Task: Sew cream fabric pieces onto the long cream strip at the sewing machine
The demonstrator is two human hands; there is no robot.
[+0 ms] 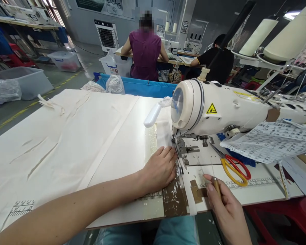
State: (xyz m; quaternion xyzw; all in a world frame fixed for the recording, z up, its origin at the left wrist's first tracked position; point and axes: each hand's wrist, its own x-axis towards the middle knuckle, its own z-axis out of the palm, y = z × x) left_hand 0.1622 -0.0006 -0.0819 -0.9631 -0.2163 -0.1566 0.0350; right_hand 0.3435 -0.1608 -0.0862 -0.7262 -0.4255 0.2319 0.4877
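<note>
My left hand [161, 168] lies on the table just left of the needle area of a white sewing machine [209, 105]. Its fingers are laid flat and point toward the presser foot [173, 139]. Beyond the fingertips a piece of white fabric [164, 134] is partly hidden by them. My right hand [225, 207], closed, grips an awl by its wooden handle [216, 187], the thin metal spike pointing away from me. A narrow white strip [190, 194] runs from the machine over the front table edge, between both hands.
Red-and-yellow scissors [234, 168] lie right of the needle plate. Handwritten sheets [272, 139] hang by the machine arm. Loose cloth scraps [51, 103] lie on the white table [66, 143]. Thread cones [258, 35] stand upper right. Two people work at machines ahead.
</note>
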